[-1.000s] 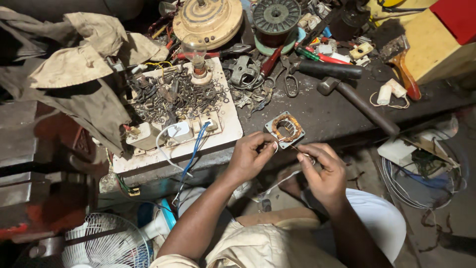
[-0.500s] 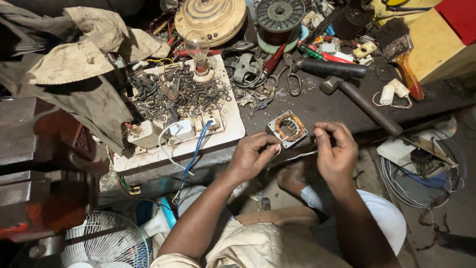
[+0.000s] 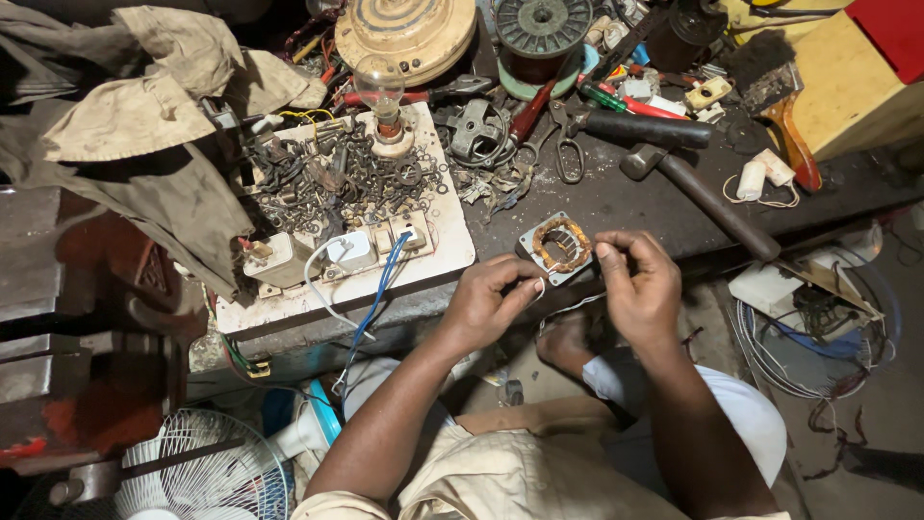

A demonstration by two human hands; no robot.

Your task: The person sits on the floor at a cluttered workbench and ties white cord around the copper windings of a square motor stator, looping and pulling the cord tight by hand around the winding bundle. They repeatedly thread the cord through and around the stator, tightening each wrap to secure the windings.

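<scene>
- Head view: the small square metal motor stator with copper windings lies at the front edge of the dark, cluttered workbench.
- The left hand pinches a thin pale wire just beside the stator.
- The right hand has its fingertips pressed together, touching the stator's right side.
- A dark-handled hammer lies near, to the right.

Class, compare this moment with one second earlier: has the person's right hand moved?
Yes. The right hand has risen from below the bench edge to beside the small square motor stator.
</scene>
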